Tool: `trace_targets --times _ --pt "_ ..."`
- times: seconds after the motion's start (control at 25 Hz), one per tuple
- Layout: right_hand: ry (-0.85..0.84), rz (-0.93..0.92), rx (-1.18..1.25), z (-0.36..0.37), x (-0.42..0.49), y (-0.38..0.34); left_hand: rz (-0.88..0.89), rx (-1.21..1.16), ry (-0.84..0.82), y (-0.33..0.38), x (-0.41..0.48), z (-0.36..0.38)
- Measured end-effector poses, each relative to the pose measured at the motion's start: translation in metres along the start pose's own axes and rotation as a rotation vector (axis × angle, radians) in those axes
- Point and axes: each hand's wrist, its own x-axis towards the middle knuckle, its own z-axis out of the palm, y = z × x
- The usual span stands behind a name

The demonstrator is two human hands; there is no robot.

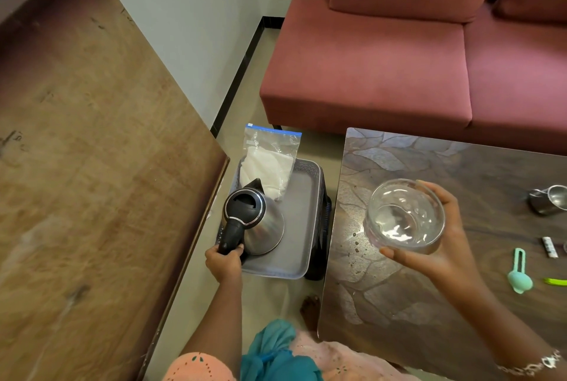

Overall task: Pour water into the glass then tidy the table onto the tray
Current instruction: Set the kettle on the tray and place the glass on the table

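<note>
My left grip was clamped on the kettle by its handle. The kettle, surely heavy, stood on the tray ahead of it. My right grip wrapped the fragile, slippery glass.

Dark table with steel cup, green scoop, grey tray alongside holding kettle, zip bag
</note>
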Motion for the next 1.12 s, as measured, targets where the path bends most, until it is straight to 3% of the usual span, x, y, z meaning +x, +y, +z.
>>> trace_targets --times 0.28,0.44,0.48,0.56,0.64,0.76,0.88,1.12 --pt "0.045 0.003 -0.004 0.001 -0.002 0.006 -0.023 0.149 0.031 0.031 -0.029 0.007" --pt "0.083 0.021 -0.011 -0.001 -0.004 0.013 0.227 0.114 0.08 0.073 -0.074 0.021" --pt "0.091 0.02 -0.013 -0.003 -0.005 0.014 0.309 0.075 0.003 0.084 -0.089 0.026" --pt "0.101 0.016 -0.001 -0.007 -0.005 0.017 0.318 -0.013 -0.344 0.107 -0.124 0.033" --pt "0.1 0.005 0.028 -0.012 -0.007 0.018 0.18 -0.06 -0.766 0.123 -0.159 0.038" --pt "0.1 -0.02 0.059 -0.029 -0.011 0.017 0.002 -0.041 -1.149 0.128 -0.197 0.05" --pt "0.101 -0.034 0.074 -0.053 -0.016 0.016 -0.09 -0.018 -1.321 0.119 -0.224 0.065" --pt "0.088 -0.028 0.056 -0.106 -0.027 0.028 -0.154 -0.089 -1.423 0.104 -0.267 0.093"
